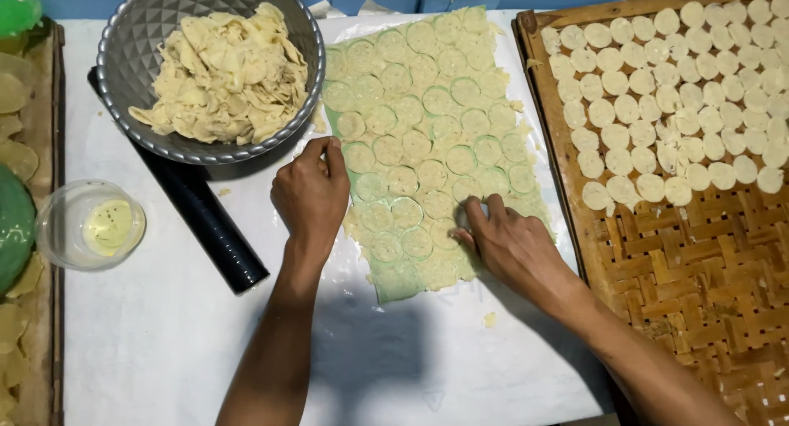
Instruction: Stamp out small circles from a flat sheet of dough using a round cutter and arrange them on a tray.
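Right hand (508, 238) pinches a cut round off dough sheet (427, 138); left hand (312, 192) fingertips pressed on sheet edge, gripping nothing; woven tray (699, 294) at 3 o'clock half filled, most rounds unlifted

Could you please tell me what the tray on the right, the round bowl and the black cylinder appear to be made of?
The flat brown tray looks like woven bamboo strips in a wooden frame: a basket-weave pattern, matt. The round grey bowl seems to be metal, possibly aluminium, with a faceted, dully shining wall. The black cylinder has a smooth, slightly glossy surface, perhaps plastic or a plastic wrap; its core cannot be told.
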